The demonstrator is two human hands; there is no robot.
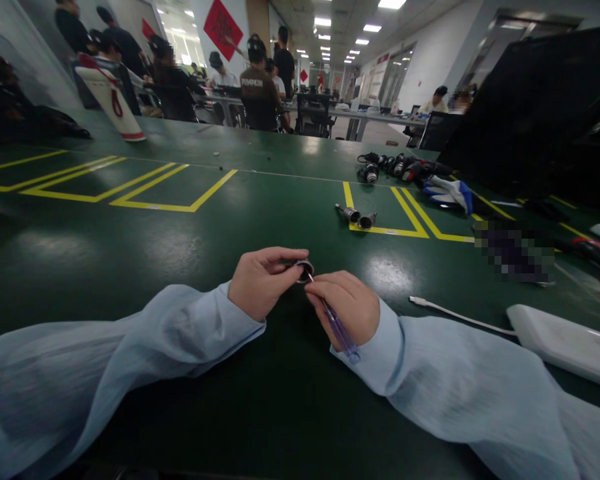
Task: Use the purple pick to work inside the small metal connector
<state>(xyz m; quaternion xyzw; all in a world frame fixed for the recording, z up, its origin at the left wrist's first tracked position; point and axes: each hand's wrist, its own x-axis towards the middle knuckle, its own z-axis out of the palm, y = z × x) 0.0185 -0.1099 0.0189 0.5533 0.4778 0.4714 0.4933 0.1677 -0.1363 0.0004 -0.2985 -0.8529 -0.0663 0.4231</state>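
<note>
Between the thumb and fingers of my left hand (264, 281) is a small round metal connector shell (306, 269), its open end turned toward the right. My right hand (351, 303) is closed around a screwdriver (341, 332) with a translucent purple handle. The thin shaft points up and left, and its tip reaches into the shell's opening; what it touches inside is hidden. Both hands are close together above the green table (180, 253). Farther off, two similar metal connector parts (358, 217) lie side by side at a yellow tape line.
Dark connectors with cables (380, 165) lie at the back right, beside a blue-and-white glove (449, 193). On the right are a white cable (455, 323), a white device (565, 340) and red-black pliers (597, 257). A tall white container (113, 103) stands back left. People sit beyond the table.
</note>
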